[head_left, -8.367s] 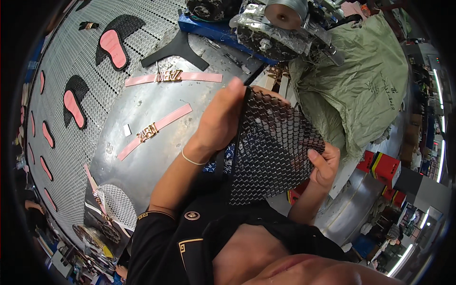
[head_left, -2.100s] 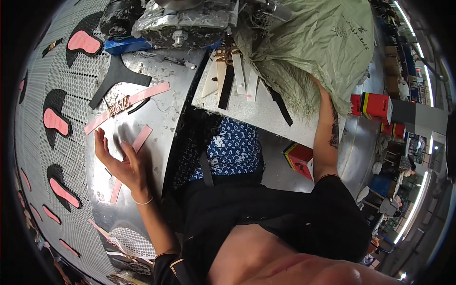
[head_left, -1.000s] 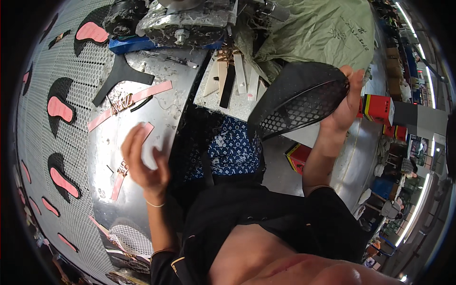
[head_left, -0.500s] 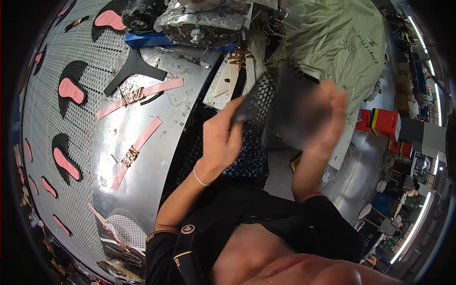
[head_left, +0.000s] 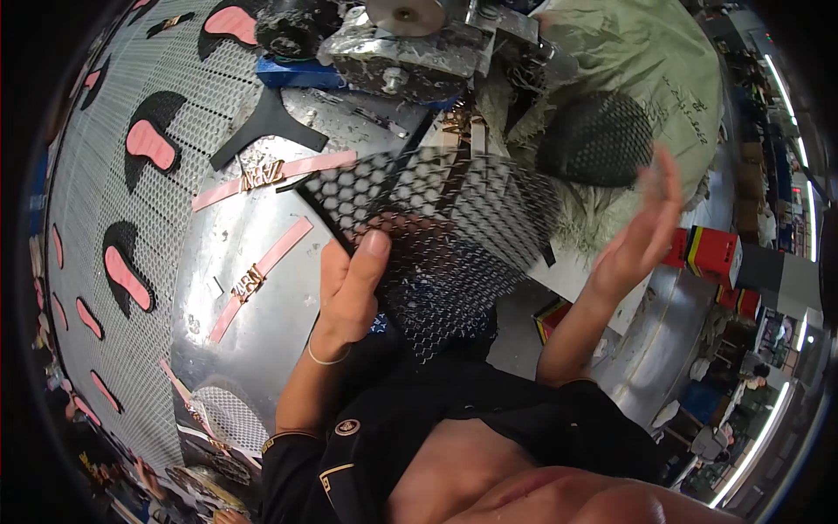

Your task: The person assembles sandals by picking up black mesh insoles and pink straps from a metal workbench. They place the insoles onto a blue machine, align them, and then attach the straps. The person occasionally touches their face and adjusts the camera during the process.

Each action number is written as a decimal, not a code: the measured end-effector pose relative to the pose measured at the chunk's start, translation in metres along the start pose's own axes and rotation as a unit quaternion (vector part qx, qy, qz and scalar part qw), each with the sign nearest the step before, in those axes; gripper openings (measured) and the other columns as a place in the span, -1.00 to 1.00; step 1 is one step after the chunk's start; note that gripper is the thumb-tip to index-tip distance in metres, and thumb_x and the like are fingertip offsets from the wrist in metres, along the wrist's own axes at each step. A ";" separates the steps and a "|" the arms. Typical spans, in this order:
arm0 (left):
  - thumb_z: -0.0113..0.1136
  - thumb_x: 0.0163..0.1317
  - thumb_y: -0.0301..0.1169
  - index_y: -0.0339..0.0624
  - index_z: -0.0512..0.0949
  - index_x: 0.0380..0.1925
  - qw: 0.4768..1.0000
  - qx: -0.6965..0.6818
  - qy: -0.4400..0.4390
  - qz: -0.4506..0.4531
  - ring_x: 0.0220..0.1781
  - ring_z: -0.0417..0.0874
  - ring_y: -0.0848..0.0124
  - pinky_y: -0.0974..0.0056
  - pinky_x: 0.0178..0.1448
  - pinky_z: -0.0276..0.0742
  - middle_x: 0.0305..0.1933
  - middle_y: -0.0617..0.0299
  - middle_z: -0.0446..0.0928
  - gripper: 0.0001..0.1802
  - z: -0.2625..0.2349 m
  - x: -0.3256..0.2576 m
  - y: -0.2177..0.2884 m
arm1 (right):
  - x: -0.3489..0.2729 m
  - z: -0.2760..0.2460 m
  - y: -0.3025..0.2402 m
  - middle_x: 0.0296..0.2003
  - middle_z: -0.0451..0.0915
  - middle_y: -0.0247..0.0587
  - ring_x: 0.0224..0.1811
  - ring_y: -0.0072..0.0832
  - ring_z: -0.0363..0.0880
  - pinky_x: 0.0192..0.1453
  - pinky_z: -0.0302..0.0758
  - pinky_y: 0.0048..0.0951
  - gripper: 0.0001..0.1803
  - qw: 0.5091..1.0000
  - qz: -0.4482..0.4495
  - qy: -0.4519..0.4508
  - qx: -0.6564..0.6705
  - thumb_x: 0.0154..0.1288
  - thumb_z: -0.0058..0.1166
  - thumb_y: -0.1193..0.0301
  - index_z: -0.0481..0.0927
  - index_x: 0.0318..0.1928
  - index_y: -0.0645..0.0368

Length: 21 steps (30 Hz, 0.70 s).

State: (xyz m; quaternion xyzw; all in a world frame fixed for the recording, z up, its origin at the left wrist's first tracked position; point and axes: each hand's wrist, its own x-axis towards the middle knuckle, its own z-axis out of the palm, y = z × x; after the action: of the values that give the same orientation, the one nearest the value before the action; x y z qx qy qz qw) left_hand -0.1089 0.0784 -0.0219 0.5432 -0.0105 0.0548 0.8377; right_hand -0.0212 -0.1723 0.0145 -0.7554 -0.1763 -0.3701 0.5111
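Observation:
My left hand [head_left: 353,284] pinches a black mesh sheet [head_left: 463,236] at its left edge, thumb on top and the other fingers behind. The sheet is see-through, with larger holes near the hand and finer ones toward its rounded right side. To the right, my right hand [head_left: 642,223] is raised with fingers stretched out, slightly blurred, holding nothing. Above it, a rounded black mesh piece [head_left: 598,140] appears against a green sack [head_left: 646,52]; whether it rests on the sack I cannot tell.
A metal table [head_left: 262,323] on the left bears pink straps [head_left: 305,166] with gold-coloured ornaments and a black Y-shaped piece [head_left: 266,127]. Beyond is a mesh conveyor [head_left: 96,201] carrying black pieces with pink insoles [head_left: 150,144]. A grimy machine [head_left: 401,65] stands ahead; red boxes [head_left: 711,253] are at right.
My left hand has moved left and lower, and the mesh sheet now lies spread out in view. My right hand has moved right, away from the dark piece it was at.

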 end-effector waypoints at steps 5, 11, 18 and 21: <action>-0.14 0.45 -0.11 -0.42 0.57 -0.19 0.992 -0.041 -0.060 -0.104 -0.19 0.54 0.51 0.37 -0.04 0.41 -0.25 0.23 0.59 -0.49 0.009 0.028 0.013 | -0.026 0.010 -0.033 0.03 0.57 -0.05 -0.04 -0.45 0.56 0.16 0.42 -0.38 -0.45 0.884 0.342 -0.210 0.241 0.24 0.25 0.35 0.44 0.15 0.43; -0.11 0.44 -0.12 -0.48 0.56 -0.11 0.973 -0.110 -0.147 -0.137 -0.23 0.69 0.38 0.30 -0.09 0.60 -0.20 0.01 0.65 -0.47 0.032 0.060 0.012 | -0.024 -0.019 -0.040 -0.20 0.66 -0.08 -0.19 -0.48 0.61 0.03 0.49 -0.48 -0.69 0.919 0.319 -0.082 0.217 0.16 0.19 0.56 0.59 -0.09 0.48; -0.12 0.45 -0.12 -0.44 0.61 -0.22 0.955 -0.241 -0.110 -0.137 -0.31 0.68 0.43 0.37 -0.16 0.59 -0.26 0.09 0.67 -0.48 0.026 0.075 0.012 | -0.005 -0.003 -0.040 -0.20 0.67 -0.06 -0.21 -0.48 0.61 -0.01 0.50 -0.52 -0.74 0.921 0.305 -0.115 0.212 0.19 0.14 0.59 0.61 -0.11 0.49; -0.10 0.43 -0.12 -0.44 0.59 -0.19 0.960 -0.249 -0.035 -0.120 -0.31 0.69 0.41 0.36 -0.16 0.60 -0.25 0.07 0.66 -0.49 0.013 0.071 0.022 | 0.005 0.030 -0.046 -0.21 0.67 -0.15 -0.23 -0.56 0.59 -0.04 0.47 -0.58 -0.78 0.912 0.308 -0.151 0.226 0.27 0.13 0.57 0.62 -0.11 0.46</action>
State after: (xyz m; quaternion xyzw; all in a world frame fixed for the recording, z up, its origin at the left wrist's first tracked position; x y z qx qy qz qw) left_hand -0.0398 0.0813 0.0088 0.3164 0.0124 -0.0695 0.9460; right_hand -0.0362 -0.1265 0.0421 -0.6831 -0.0890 -0.0260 0.7244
